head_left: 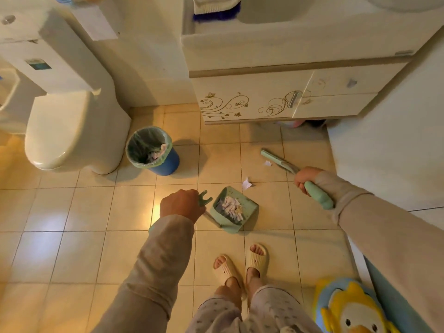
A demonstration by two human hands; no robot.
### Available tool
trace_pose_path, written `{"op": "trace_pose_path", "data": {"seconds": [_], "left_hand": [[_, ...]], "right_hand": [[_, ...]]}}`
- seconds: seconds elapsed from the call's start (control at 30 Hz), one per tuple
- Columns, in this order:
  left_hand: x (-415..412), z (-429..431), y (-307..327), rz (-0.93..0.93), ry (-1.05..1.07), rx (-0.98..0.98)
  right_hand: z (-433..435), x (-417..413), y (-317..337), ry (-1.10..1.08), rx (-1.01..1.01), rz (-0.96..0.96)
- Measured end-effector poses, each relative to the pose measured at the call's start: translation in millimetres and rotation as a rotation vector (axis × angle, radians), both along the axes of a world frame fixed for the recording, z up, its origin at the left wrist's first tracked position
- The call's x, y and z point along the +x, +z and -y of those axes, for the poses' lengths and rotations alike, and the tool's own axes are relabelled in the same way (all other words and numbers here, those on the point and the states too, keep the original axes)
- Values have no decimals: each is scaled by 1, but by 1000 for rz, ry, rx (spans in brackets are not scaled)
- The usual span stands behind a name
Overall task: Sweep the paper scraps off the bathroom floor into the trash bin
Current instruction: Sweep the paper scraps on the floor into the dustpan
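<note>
Toilet point(64, 131): stands at the far left, lid down; its left side is cut off by the frame edge.

Trash bin point(153, 151): blue, lined with a pale green bag, positioned just beside the toilet base. Crumpled paper lies inside.

Left hand point(181, 206): closed in a fist around the green handle of the dustpan point(234, 209). The forked top end of the handle protrudes above the knuckles. The fingers are turned away from the camera, so the grip itself is hidden; part of the handle is also covered by the hand and sleeve.

Dustpan: sits on the tiled floor point(72, 212) in front of the person's slippered feet, with a heap of paper scraps point(230, 206) in its tray.

Loose scraps: one white scrap point(246, 183) lies on the floor just beyond the dustpan's far edge. A smaller scrap point(268, 163) lies farther right, beside the broom head.

Right hand point(306, 177): wrapped fully closed around the green broom point(278, 161) handle. The handle end projects back past the wrist. The broom head points up-left and lies low over the tiles; whether the bristles touch the floor cannot be determined.

Vanity cabinet point(264, 102): behind the broom, its underside is in shadow and the items there are unclear.
</note>
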State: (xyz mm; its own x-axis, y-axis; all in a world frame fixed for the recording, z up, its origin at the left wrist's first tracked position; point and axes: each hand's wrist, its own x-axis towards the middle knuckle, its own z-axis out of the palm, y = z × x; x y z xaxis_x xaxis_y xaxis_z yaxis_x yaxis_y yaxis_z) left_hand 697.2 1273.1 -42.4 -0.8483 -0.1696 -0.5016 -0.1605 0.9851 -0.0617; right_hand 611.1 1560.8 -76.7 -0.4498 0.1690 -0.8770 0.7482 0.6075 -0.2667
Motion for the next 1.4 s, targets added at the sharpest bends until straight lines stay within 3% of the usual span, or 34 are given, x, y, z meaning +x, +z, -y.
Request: {"op": "trace_pose_path", "data": {"seconds": [0.2,0.33,0.57,0.77,0.93,1.17,1.3,1.4], "left_hand": [[-6,-5,5,-7,1,-9],[-6,-3,7,1,0,-1],[-6,-3,11,-17,-12,18],[-3,0,14,-20,-4,32],[5,6,14,-16,7,58],[17,14,11,4,50,85],[21,16,9,114,138,158],[27,21,11,263,304,324]], "right_hand": [[21,33,15,314,115,163],[11,50,39,106,-174,184],[3,42,76,335,-64,323],[19,55,64,307,-11,234],[37,81,14,190,91,157],[62,122,-15,176,67,239],[57,121,-6,131,-8,211],[53,107,6,88,-77,192]]}}
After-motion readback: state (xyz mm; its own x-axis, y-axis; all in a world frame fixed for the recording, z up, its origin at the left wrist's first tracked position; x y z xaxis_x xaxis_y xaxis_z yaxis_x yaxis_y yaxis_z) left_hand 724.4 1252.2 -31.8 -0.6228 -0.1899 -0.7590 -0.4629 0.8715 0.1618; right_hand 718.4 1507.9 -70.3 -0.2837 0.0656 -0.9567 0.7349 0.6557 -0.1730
